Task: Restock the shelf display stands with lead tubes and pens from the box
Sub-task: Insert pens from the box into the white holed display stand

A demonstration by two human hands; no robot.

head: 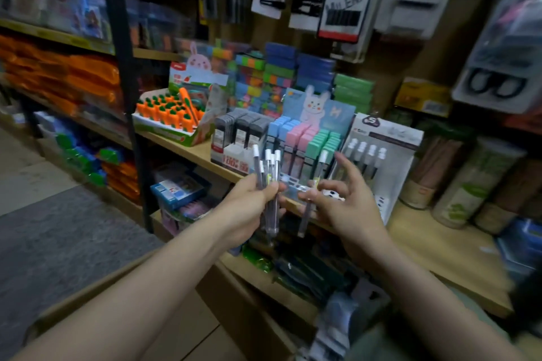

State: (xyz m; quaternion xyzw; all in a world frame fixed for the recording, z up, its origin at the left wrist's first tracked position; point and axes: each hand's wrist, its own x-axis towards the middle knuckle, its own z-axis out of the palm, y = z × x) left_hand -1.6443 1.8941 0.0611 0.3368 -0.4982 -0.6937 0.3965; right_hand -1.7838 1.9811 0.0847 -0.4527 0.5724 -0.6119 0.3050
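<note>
The left hand point(252, 199) gripped a bundle of lead tubes point(268, 182), fingers curled round their middles, the white caps up and the clear bodies hanging below the fist. The right hand point(340, 202) pinched a single lead tube point(312, 190) between thumb and forefinger, its other fingers spread loose; that tube stood nearly upright, leaning a little, cap up toward the shelf.

The white display stand point(381, 161) stood just beyond and a touch to the right of the right hand, with a row of like white-capped tubes already standing upright along its upper tier. So the single tube's long axis already ran close to that of the tubes in the stand, and the right hand was plainly the nearer of the two (the left hand served more as a magazine, I judge). The coming move looked to be a short reach forward and rightward, then a lowering into a free slot; which slot was free could not be made out through the blur.

Close on the left of that stand sat the bunny display point(311, 132) of blue, pink and green cases, near enough that the right hand's spread fingers might brush it. Further left stood dark cases point(243, 129) and the carrot tray point(173, 114), well apart from the work. Cylindrical tubs point(475, 182) stood to the right of the stand. The cardboard box point(240, 302) lay open below the forearms, against the wooden shelf point(440, 249)
</note>
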